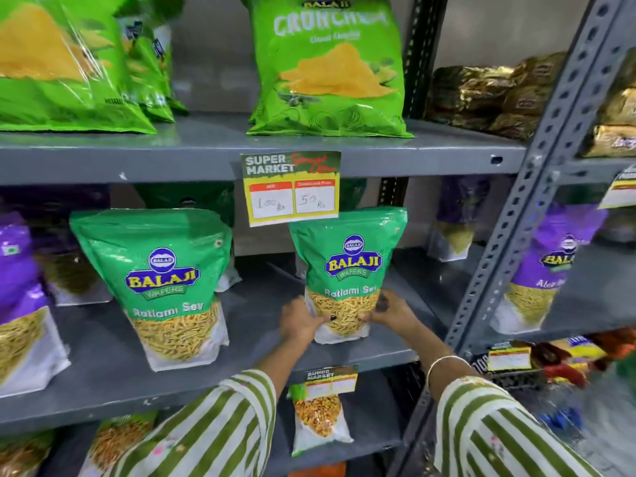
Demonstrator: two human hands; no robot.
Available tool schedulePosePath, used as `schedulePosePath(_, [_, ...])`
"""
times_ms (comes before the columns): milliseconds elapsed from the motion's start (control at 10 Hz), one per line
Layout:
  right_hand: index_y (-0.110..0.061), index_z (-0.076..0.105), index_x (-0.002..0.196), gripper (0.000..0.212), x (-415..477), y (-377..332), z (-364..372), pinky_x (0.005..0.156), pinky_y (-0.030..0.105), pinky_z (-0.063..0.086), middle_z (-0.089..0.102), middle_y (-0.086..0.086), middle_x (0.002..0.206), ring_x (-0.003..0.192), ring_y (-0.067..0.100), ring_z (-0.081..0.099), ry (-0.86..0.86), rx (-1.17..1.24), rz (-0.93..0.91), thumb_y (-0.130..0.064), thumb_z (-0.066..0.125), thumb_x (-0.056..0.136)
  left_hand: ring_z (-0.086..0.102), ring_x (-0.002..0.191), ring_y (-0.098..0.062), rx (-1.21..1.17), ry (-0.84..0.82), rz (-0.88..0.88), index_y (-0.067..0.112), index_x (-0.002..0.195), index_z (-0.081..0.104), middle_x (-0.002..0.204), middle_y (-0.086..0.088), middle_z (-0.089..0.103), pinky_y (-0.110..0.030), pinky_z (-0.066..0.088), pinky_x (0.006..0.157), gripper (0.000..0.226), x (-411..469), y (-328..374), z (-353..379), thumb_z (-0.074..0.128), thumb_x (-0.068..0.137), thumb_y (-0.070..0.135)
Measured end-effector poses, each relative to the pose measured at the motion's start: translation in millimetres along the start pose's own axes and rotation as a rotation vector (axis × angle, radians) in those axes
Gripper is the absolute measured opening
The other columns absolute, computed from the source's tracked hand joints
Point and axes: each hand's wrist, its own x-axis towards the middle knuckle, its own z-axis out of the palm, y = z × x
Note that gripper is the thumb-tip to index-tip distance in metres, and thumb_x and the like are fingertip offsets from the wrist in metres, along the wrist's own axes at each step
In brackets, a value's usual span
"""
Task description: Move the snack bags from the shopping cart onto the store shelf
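The Ratlami Sev bag [347,270] is standing upright, label outward, near the shelf [103,366] front edge; left hand [298,320] and right hand [392,309] are pinching its base, with open shelf either side.

The 2 Ratlami Sev pouches [346,270] [161,280] are green above, clear over yellow-orange sev, white at the base, with blue-and-yellow logos. Both sleeves [213,432] [499,432] carry olive-green and white stripes. The shelf [120,366] is grey. Far up, the chip bags [327,70] are bright green with yellow chips. The price tag [292,187] is dark green, yellow, red and white. Left and right pouches [17,297] [547,266] are purple – same blue-and-yellow logo on the right 1.
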Motion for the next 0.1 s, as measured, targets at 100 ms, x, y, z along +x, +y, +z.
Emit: schedulePosePath(100, [0.009,0.044,0.125,0.064,-0.3,-3.9,2.8,0.105,0.050,0.043,0.055,0.027,0.131,0.118,0.032,0.055,-0.016,0.038,0.000,0.007,0.075,0.069,0.058,0.113,-0.032,-0.012,-0.008,0.007,-0.002,0.113,0.058,0.121,-0.020,0.064,-0.041,0.050,0.092,0.054,-4.0,4.8,-3.0,0.077,0.071,0.027])
